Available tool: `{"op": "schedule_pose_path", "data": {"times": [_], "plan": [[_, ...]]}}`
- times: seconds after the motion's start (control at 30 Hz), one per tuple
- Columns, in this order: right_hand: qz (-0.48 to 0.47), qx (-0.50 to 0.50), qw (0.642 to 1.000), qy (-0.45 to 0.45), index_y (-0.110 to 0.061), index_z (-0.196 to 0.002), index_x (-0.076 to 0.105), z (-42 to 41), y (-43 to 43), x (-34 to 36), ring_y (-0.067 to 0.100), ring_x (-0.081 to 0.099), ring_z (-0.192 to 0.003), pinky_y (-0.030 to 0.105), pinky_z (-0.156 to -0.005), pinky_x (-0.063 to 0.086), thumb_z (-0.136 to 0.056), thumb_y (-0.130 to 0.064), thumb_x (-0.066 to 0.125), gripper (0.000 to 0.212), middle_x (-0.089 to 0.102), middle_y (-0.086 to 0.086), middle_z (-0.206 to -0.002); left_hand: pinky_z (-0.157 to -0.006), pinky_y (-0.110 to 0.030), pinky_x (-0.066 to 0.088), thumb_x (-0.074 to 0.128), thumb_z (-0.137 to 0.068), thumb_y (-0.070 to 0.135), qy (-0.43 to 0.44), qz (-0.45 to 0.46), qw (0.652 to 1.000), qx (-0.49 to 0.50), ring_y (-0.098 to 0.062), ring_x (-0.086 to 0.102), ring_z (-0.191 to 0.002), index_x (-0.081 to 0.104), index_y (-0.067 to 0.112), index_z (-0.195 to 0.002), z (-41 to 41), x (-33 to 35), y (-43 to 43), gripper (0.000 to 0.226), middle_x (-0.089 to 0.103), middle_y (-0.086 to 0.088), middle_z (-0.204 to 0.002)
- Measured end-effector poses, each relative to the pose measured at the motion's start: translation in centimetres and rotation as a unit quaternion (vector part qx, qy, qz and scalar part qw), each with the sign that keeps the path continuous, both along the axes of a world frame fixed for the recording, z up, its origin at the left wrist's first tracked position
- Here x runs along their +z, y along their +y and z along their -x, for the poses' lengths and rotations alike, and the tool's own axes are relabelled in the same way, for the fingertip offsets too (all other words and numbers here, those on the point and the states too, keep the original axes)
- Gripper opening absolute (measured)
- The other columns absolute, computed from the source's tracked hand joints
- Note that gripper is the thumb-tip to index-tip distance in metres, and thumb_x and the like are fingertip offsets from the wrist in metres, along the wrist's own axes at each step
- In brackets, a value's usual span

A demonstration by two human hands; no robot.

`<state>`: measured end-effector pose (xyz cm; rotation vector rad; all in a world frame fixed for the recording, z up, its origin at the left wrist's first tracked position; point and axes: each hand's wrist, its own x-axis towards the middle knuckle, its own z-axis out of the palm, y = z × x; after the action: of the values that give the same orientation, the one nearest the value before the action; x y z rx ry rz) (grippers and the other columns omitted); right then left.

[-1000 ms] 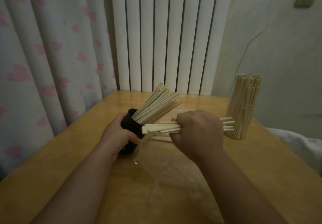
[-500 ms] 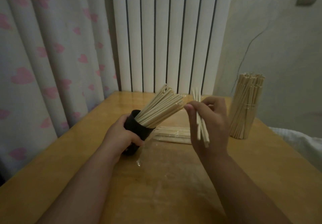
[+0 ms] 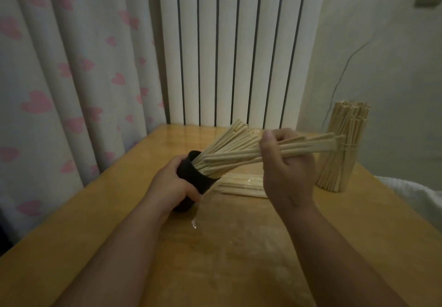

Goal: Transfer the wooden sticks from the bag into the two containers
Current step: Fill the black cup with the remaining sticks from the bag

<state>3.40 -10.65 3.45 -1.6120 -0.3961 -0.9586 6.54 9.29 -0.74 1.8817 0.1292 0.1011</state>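
Note:
My left hand [image 3: 171,187] grips a black cup [image 3: 195,178] tilted to the right on the table, with many pale wooden sticks [image 3: 229,143] fanning out of its mouth. My right hand [image 3: 285,171] holds a small bundle of sticks [image 3: 308,147] almost level, its left ends pointing at the cup's mouth. Below them a clear plastic bag [image 3: 241,187] lies flat on the table with more sticks inside. At the right a clear container [image 3: 339,160] stands upright, packed with sticks.
The wooden table [image 3: 215,259] fills the foreground, its left edge running by a curtain [image 3: 59,79] with pink hearts. A white ribbed radiator [image 3: 229,48] stands behind the table. White fabric [image 3: 416,199] lies off the right edge.
My right hand lifted a bundle of sticks off the bag, held it upright, and has turned it level with its ends at the cup. The left hand stays on the tilted cup.

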Motion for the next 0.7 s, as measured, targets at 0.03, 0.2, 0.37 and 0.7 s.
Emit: {"op": "schedule_pose_path", "data": {"times": [0.03,0.2,0.37,0.7], "plan": [[0.009,-0.002,1.000,0.028,-0.024,-0.075,0.062,0.0,0.2,-0.1,0.001,0.063,-0.064,0.011,-0.055,0.045,-0.100,-0.022,0.057,0.026,0.065,-0.017,-0.067,-0.093,-0.049,0.052,0.083,-0.057,-0.011,0.001,-0.003,1.000,-0.001,-0.027,0.054,-0.116,0.054,0.037,-0.129,0.0,0.0,0.0,0.091,0.060,0.005,-0.121],[-0.013,-0.019,0.997,0.071,-0.026,-0.067,0.063,-0.7,0.2,-0.1,0.004,0.058,-0.077,0.007,-0.062,0.043,-0.093,-0.021,0.065,0.027,0.057,-0.005,-0.091,-0.093,-0.048,0.053,0.085,-0.054,-0.011,-0.010,-0.019,1.000,-0.013,-0.025,0.055,-0.114,0.055,0.042,-0.120,0.2,0.1,-0.3,0.090,0.062,0.008,-0.118],[-0.019,0.053,0.980,0.188,-0.019,-0.079,0.071,-1.4,0.0,-0.2,0.004,0.063,-0.093,0.020,-0.077,0.055,-0.081,-0.024,0.078,0.009,0.061,-0.012,-0.099,-0.073,-0.034,0.050,0.085,-0.055,-0.009,-0.017,-0.033,0.999,-0.028,-0.022,0.057,-0.108,0.055,0.043,-0.115,0.2,0.2,-0.2,0.085,0.062,0.009,-0.114],[-0.151,0.044,0.975,0.158,-0.024,-0.101,0.060,-0.6,0.5,-0.2,-0.011,0.054,-0.077,0.014,-0.069,0.044,-0.103,-0.024,0.040,0.020,0.059,-0.006,-0.099,-0.069,-0.029,0.046,0.086,-0.056,-0.007,-0.013,-0.041,0.999,-0.029,-0.020,0.054,-0.109,0.052,0.043,-0.120,0.2,0.2,-0.2,0.088,0.060,0.011,-0.114]]}}
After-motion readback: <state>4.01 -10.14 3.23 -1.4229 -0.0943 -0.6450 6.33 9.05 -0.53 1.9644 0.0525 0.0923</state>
